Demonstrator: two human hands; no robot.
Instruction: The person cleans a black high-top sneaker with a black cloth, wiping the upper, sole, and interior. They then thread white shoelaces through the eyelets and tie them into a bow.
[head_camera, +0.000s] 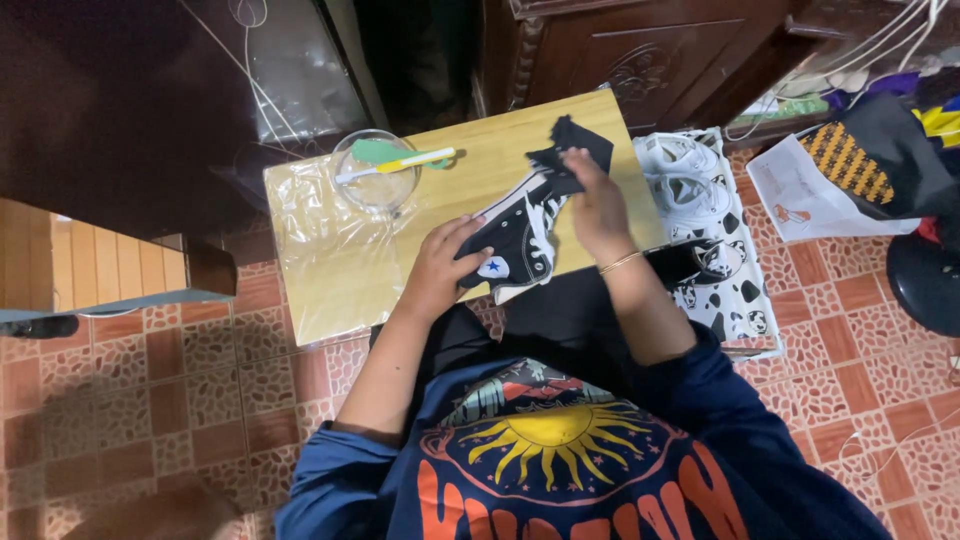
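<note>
On the table (330, 270), the left hand (440, 265) clasps the heel of the black shoe (515, 235). The shoe's long axis runs toward 1 o'clock, where the right hand (597, 205) pinches a black cloth (572, 150) against its top.

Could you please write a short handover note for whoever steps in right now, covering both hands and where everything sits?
Left hand: grips the heel end of the black high-top sneaker, which lies on its side on the wooden board.
Right hand: presses a black cloth against the sneaker's upper end.
Nearby: a glass bowl at the board's far left with a green-headed brush resting across it; a pair of white sneakers on the patterned box to the right.
Done: cannot be judged from this view.
Left: the white pair lies untouched.
</note>
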